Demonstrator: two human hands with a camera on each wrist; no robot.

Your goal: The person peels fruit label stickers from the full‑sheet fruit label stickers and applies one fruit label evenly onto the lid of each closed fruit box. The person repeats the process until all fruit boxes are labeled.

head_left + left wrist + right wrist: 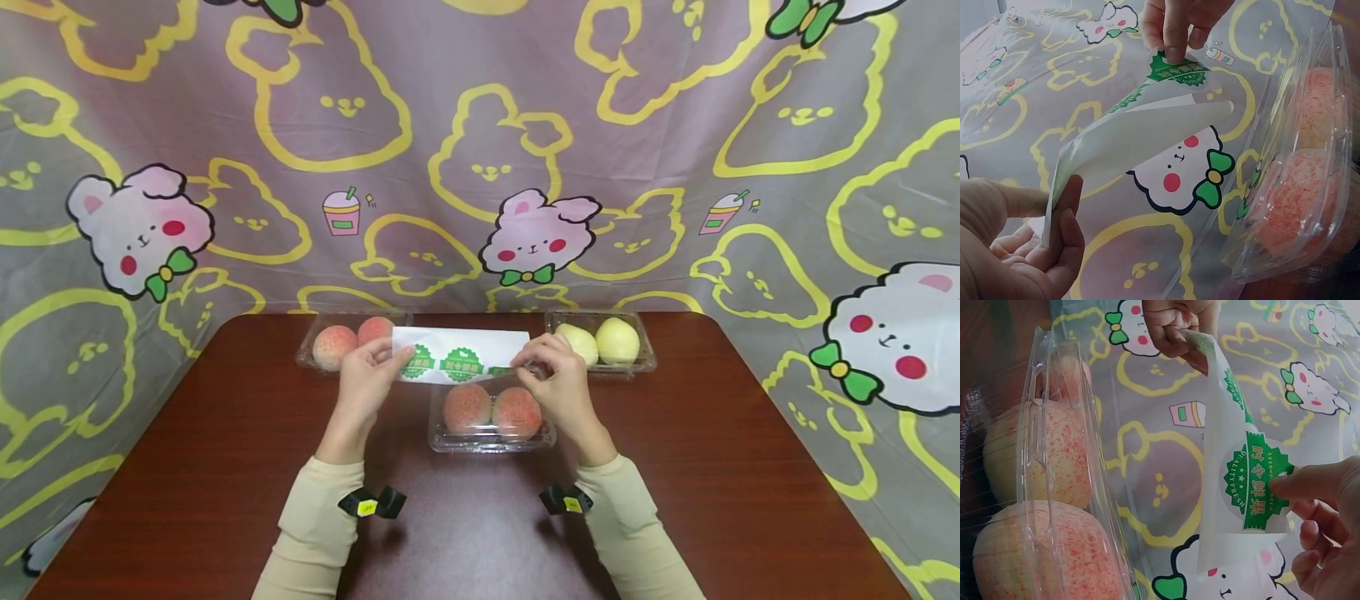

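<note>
A white strip of stickers (459, 335) with green scalloped "quality fresh" labels is stretched between both hands. My left hand (367, 387) pinches its left end between thumb and fingers. At the other end my right hand (562, 387) pinches a green sticker (1254, 484), its thumb over the label's edge. The white backing paper (1147, 134) curls away from the sticker near the right fingers in the left wrist view. Just below the strip sits a clear plastic box (491, 442) with two reddish peaches (517, 412) inside, its lid apparently shut.
At the back left stands another clear box (303, 354) with two peaches. A clear box (647, 358) of two pale yellow-green fruits stands back right, partly behind the right hand. The brown table (480, 533) meets a patterned cloth (420, 100) behind.
</note>
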